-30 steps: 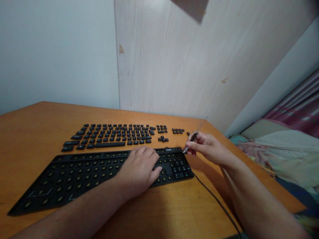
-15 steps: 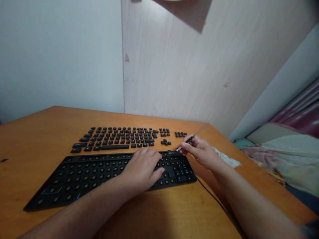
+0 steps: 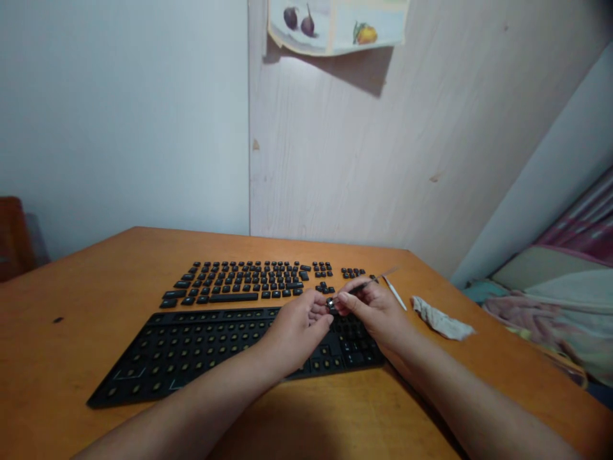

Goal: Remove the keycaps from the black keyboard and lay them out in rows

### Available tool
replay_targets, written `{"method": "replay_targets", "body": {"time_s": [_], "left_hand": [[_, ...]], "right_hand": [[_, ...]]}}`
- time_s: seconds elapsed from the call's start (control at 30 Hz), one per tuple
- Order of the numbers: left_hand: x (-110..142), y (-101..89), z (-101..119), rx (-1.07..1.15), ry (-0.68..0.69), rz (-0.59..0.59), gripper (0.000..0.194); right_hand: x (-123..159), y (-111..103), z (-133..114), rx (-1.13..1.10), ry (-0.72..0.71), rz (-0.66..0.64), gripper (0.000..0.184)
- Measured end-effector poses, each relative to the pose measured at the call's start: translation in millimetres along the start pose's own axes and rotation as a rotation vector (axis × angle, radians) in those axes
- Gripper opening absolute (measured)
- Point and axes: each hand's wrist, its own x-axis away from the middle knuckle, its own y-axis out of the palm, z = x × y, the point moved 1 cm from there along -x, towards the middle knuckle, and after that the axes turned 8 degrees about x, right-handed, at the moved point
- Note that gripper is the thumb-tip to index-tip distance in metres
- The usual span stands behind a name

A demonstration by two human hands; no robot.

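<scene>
A black keyboard (image 3: 158,358) lies on the desk, with most of its keys stripped off and caps still on the number pad. Over its right part, my left hand (image 3: 299,332) is closed, its curled fingertips at a small black keycap (image 3: 331,305). My right hand (image 3: 378,313) pinches a thin tool (image 3: 357,289) with a dark grip and slender metallic ends. Its lower tip meets the keycap between the two hands. Fingers partly hide the contact. Behind the keyboard, loose keycaps (image 3: 234,298) are laid out in keyboard order.
A white stick (image 3: 395,294) and a crumpled tissue (image 3: 440,318) lie right of my right hand. A small dark piece (image 3: 58,319) sits far left on the wooden desk (image 3: 96,287). The wall (image 3: 325,160) rises behind; bedding (image 3: 541,300) is at the right.
My left hand has lifted off the keyboard and come to the keycap. My right hand has brought the tool and keycap leftward, away from the keyboard's upper right corner. The view has tilted up.
</scene>
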Motion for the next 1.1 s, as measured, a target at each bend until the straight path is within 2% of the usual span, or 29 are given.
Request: {"method": "replay_targets", "body": {"time_s": [0.23, 0.33, 0.53, 0.67, 0.9, 1.1], "left_hand": [[-7.0, -2.6, 1.3, 0.093, -0.1, 0.068, 0.014], [-10.5, -3.3, 2.7, 0.08, -0.099, 0.088, 0.015], [-20.8, -5.4, 4.0, -0.146, -0.064, 0.125, 0.012], [-28.4, -7.0, 5.6, -0.223, -0.027, 0.133, 0.011], [-24.8, 4.4, 1.4, 0.123, -0.184, 0.14, 0.01], [-16.4, 7.5, -1.7, 0.406, -0.304, 0.156, 0.019]], "right_hand": [[1.1, 5.9, 1.4, 0.033, -0.034, 0.018, 0.027], [1.9, 6.9, -0.2, 0.06, -0.056, 0.02, 0.025], [2.1, 6.0, -2.0, 0.175, -0.15, 0.079, 0.02], [1.5, 7.0, -1.6, 0.163, -0.174, 0.095, 0.022], [1.4, 2.3, 0.1, 0.173, -0.15, 0.16, 0.029], [-0.3, -6.4, 1.9, 0.308, -0.203, 0.328, 0.034]]}}
